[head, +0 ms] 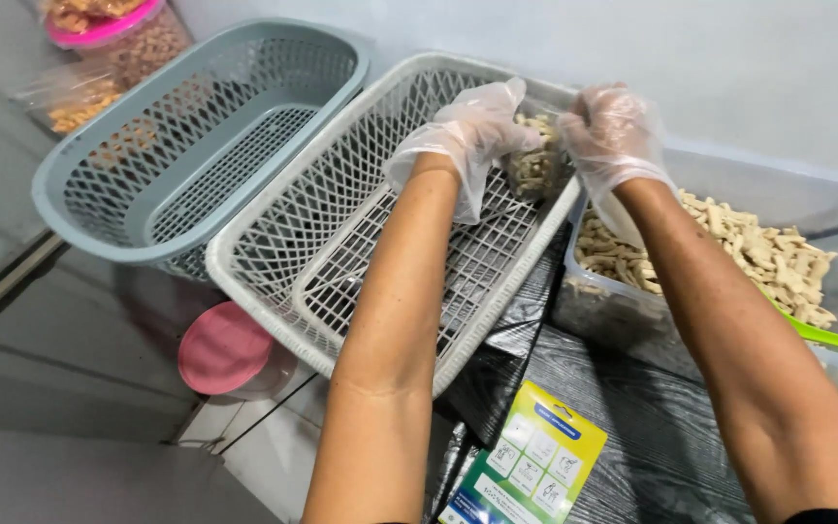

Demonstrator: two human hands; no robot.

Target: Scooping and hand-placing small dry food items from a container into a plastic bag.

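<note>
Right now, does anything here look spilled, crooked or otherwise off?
Nothing looks spilled. Both gloved hands, left hand and right hand, hold a small clear bag of snack sticks over the white basket. A pink lid lies on the floor beside it.

Plain pale grey-white wall point(729, 58) across far side. Grey tiled floor point(60, 388) at left and near left, with dark joint lines. Black plastic sheet point(652, 427) covers surface near right. Light soft, even, no hard shadows.
</note>
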